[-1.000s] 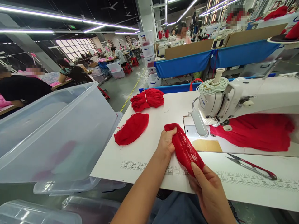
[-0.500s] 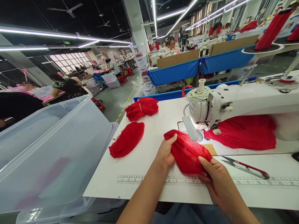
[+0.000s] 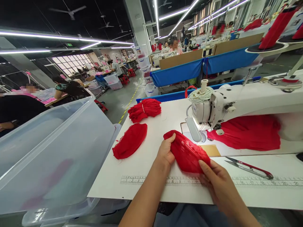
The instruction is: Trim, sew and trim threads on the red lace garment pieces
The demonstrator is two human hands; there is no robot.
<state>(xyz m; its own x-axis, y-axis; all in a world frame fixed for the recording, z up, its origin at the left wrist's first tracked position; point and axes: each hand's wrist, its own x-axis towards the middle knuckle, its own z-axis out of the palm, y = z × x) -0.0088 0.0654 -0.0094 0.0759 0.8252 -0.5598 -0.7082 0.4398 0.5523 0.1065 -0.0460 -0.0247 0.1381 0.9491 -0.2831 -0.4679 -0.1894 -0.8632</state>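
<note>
Both hands hold one red lace piece (image 3: 187, 153) on the white sewing table (image 3: 146, 170), just in front of the sewing machine (image 3: 236, 104): the left hand (image 3: 165, 151) pinches its far left end between thumb and fingers, and the right hand (image 3: 217, 183) presses fingers onto its near right end, thumb hidden beneath, so that the cloth lies bunched and slightly humped between them, touching the table above the printed ruler (image 3: 208, 182). Judged from this position, the open, stretchy lace could slip or skew if either pinch loosens, and its edges could fold under unseen because the piece is gathered rather than flat; fingers brought close under the machine head, whose needle area is hidden behind the lamp arm, would risk a prick, and the thread snips (image 3: 248, 168) lying just right of the right hand could snag the mesh. The table is smooth and white; on it a second lace piece (image 3: 130, 140) lies apart to the left, a tied red bundle (image 3: 145, 108) lies beyond it, and red fabric (image 3: 248, 132) is heaped under the machine arm, beside a tan patch (image 3: 210, 150). A clear plastic bin (image 3: 52, 154) stands tilted at the left edge. The room is a long factory floor with strip lights, blue-draped benches (image 3: 201, 67) and other people seated at work well apart.
</note>
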